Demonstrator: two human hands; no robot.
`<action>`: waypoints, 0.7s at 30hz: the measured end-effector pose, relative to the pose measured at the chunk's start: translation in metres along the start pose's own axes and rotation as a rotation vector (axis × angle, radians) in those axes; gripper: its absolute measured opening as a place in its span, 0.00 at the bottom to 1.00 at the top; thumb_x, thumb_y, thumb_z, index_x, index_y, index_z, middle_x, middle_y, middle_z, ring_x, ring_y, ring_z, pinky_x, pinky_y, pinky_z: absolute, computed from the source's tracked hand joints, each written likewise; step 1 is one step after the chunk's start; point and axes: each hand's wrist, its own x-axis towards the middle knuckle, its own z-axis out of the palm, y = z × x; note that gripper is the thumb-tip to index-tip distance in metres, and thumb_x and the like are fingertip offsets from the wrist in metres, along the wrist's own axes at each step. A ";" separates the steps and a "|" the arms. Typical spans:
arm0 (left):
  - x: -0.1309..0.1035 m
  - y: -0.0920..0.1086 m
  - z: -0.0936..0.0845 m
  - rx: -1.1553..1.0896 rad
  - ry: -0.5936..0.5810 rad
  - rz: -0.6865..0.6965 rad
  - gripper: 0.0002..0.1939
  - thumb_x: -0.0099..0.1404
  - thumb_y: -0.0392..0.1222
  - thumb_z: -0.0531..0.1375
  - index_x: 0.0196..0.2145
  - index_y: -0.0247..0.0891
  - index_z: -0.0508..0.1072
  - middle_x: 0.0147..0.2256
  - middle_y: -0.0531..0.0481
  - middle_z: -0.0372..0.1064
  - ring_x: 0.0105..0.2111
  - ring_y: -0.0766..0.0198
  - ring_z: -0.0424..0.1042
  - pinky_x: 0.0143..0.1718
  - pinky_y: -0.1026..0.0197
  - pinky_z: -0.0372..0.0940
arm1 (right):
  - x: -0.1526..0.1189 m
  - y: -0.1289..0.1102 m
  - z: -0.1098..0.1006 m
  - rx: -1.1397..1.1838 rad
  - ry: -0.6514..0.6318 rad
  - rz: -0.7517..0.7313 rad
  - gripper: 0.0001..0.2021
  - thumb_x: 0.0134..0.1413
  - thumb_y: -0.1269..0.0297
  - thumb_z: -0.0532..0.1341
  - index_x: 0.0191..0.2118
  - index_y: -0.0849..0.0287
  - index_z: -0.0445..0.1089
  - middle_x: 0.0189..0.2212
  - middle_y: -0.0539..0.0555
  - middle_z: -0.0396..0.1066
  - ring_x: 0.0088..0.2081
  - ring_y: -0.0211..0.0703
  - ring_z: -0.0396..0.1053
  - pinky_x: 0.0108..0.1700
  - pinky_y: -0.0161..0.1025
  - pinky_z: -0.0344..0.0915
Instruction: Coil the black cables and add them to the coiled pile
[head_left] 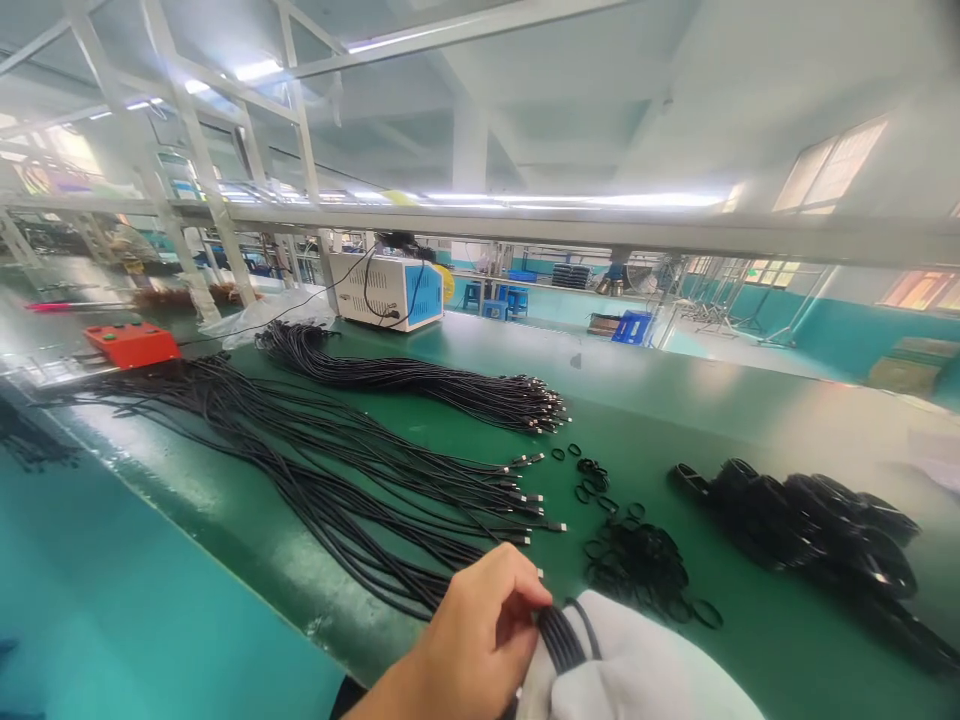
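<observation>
Over the table [750, 400], curled hands [480, 630] grip looped black cable [561, 640].

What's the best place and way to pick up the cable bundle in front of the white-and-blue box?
I'd grip the cable bundle around its middle, from above: there the strands run narrow and close together. The left end bends and bunches, while the plugs fan out at the right, so either end would probably gather less cleanly.
</observation>
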 end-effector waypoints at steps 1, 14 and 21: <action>-0.003 -0.001 0.003 0.040 0.048 0.080 0.11 0.55 0.26 0.54 0.34 0.38 0.66 0.33 0.50 0.65 0.29 0.68 0.65 0.28 0.68 0.61 | -0.004 -0.003 0.000 -0.019 -0.006 0.016 0.15 0.57 0.58 0.58 0.43 0.64 0.68 0.40 0.56 0.69 0.40 0.43 0.68 0.42 0.44 0.67; 0.004 0.021 0.009 0.267 -0.030 0.377 0.19 0.59 0.30 0.53 0.49 0.35 0.66 0.36 0.42 0.70 0.33 0.62 0.72 0.34 0.65 0.68 | -0.024 -0.030 0.007 -0.189 0.026 0.131 0.15 0.59 0.60 0.56 0.49 0.62 0.63 0.47 0.57 0.65 0.44 0.45 0.67 0.44 0.47 0.67; 0.009 0.029 -0.002 0.176 0.024 0.504 0.12 0.62 0.34 0.52 0.42 0.34 0.70 0.33 0.43 0.70 0.30 0.64 0.70 0.34 0.66 0.67 | -0.027 -0.041 0.033 -0.270 0.187 0.114 0.15 0.59 0.60 0.56 0.49 0.62 0.64 0.46 0.57 0.65 0.43 0.45 0.67 0.44 0.47 0.67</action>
